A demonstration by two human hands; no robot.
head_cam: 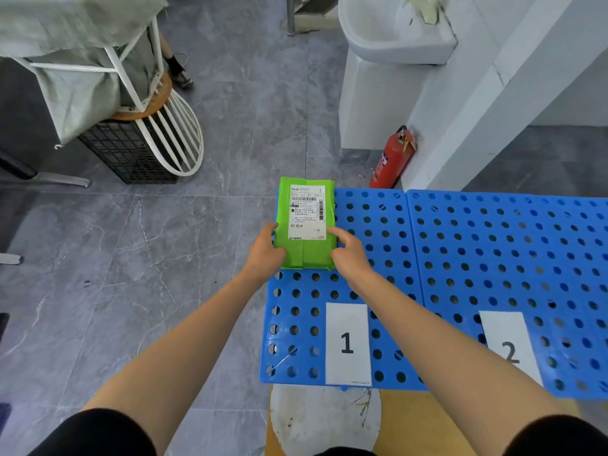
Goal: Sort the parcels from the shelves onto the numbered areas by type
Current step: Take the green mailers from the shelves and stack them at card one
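While I have the left hand [265,253] curled round its left edge and the right hand [347,255] pinching its right, the glossy green rectangular parcel [306,255] lies flat at the far left corner of the blue perforated worktop [378,258], long axis pointing away (white printed label up).

The parcel [306,222] lies on the far left corner of panel 1 [378,225]; panel 2 [493,251] adjoins at right, a fire extinguisher [391,159] stands behind them.
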